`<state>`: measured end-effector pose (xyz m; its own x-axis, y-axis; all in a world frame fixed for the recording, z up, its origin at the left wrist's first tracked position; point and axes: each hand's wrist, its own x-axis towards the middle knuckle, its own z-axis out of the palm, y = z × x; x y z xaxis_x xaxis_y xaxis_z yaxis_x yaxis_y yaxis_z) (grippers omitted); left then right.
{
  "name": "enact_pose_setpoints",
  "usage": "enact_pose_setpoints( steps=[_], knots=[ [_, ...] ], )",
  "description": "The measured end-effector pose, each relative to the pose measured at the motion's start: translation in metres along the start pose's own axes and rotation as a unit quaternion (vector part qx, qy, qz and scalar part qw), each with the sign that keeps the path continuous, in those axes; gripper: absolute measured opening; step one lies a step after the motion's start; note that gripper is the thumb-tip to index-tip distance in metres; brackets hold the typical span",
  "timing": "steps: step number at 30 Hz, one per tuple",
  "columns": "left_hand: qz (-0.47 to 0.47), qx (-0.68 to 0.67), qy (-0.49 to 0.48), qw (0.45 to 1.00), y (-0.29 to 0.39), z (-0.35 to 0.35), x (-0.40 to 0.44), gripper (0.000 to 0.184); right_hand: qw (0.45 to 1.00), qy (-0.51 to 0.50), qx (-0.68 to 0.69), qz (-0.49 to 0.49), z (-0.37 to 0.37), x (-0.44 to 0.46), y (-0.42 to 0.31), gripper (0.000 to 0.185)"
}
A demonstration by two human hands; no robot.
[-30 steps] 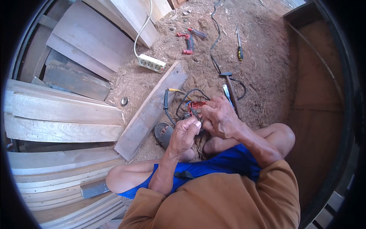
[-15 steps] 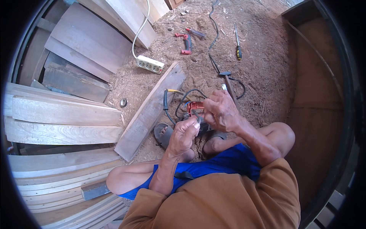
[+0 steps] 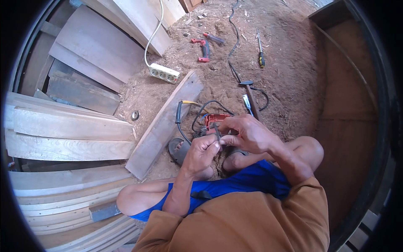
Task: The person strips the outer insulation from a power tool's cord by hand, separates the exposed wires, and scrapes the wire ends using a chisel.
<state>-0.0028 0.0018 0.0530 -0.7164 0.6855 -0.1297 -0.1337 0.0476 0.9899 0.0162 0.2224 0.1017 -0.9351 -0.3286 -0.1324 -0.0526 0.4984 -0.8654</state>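
Your left hand (image 3: 202, 154) pinches a thin dark piece (image 3: 217, 132) | your right hand (image 3: 252, 135) curls beside it, grip unclear | red plastic housing (image 3: 216, 119) beyond

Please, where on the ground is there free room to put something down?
Sawdust ground lies free between screwdriver and brown panel, with a smaller patch between power strip and red handle. Crowded: around left hand and right hand, with red tool, black cable, hammer and chisel.
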Motion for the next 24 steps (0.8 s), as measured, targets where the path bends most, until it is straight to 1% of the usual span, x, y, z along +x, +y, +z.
enact_pose_setpoints(
  steps=[2,3,5,6,8,10,14,17,19,20,21,24],
  knots=[
    [-0.015,-0.016,-0.011,1.000,-0.007,0.000,-0.002,0.030,0.999,-0.042,0.001,0.013,0.004,0.001,0.005,0.019],
    [-0.022,-0.024,-0.015,0.999,-0.011,-0.001,-0.004,0.030,0.999,-0.023,-0.009,-0.022,0.007,0.001,0.007,0.017],
    [-0.131,-0.101,-0.025,0.986,-0.015,-0.004,-0.006,0.028,0.995,0.014,-0.029,-0.094,0.015,0.001,0.011,0.013],
    [-0.184,-0.139,-0.029,0.973,-0.016,-0.005,-0.007,0.029,0.991,0.036,-0.063,-0.110,0.019,0.002,0.011,0.013],
    [-0.104,-0.122,-0.011,0.987,-0.012,0.005,-0.004,0.031,0.978,0.082,-0.129,-0.138,0.029,0.003,0.011,0.014],
    [-0.061,-0.115,-0.005,0.991,-0.008,0.009,-0.002,0.032,0.975,0.109,-0.113,-0.159,0.036,0.004,0.017,0.018],
    [-0.070,-0.156,-0.007,0.985,-0.002,0.005,-0.005,0.030,0.963,0.141,-0.112,-0.201,0.036,0.007,0.014,0.021],
    [-0.067,-0.221,-0.001,0.973,-0.009,0.004,-0.008,0.028,0.961,0.139,-0.125,-0.205,0.032,0.009,0.011,0.020],
    [-0.073,-0.250,0.012,0.965,-0.005,0.006,-0.007,0.024,0.960,0.147,-0.109,-0.213,0.029,0.013,0.009,0.020],
    [-0.083,-0.256,0.023,0.963,-0.001,0.008,-0.006,0.029,0.959,0.151,-0.100,-0.217,0.027,0.014,0.008,0.019],
    [-0.093,-0.262,0.033,0.960,0.004,0.009,-0.006,0.039,0.959,0.150,-0.100,-0.217,0.026,0.015,0.009,0.019],
    [-0.103,-0.289,0.032,0.951,0.004,0.009,-0.006,0.040,0.955,0.162,-0.108,-0.222,0.023,0.017,0.012,0.016]
  ],
)
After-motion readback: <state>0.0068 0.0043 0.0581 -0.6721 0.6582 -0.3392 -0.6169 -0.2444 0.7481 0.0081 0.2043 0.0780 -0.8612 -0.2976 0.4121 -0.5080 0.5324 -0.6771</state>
